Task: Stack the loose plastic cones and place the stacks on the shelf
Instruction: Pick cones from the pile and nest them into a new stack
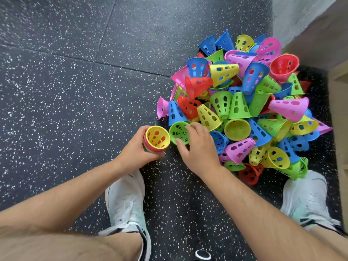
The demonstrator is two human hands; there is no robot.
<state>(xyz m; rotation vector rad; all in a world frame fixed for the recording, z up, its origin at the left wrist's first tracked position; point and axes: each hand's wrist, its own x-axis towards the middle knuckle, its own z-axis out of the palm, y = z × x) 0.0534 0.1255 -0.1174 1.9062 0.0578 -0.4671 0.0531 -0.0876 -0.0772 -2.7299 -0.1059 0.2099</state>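
A big pile of loose perforated plastic cones (244,102) in pink, blue, yellow, green and red lies on the floor at the right. My left hand (139,149) grips a short stack of nested cones (157,137), wide end up, with a yellow one innermost. Right beside the stack, my right hand (197,146) holds a green cone (178,131) at the pile's near-left edge, thumb under its rim and fingers over its top.
The floor (75,91) is black rubber with white flecks. A grey wall (305,17) and a pale wooden shelf edge (339,110) stand at the right, behind the pile. My two white shoes (128,200) (308,200) stand below the hands.
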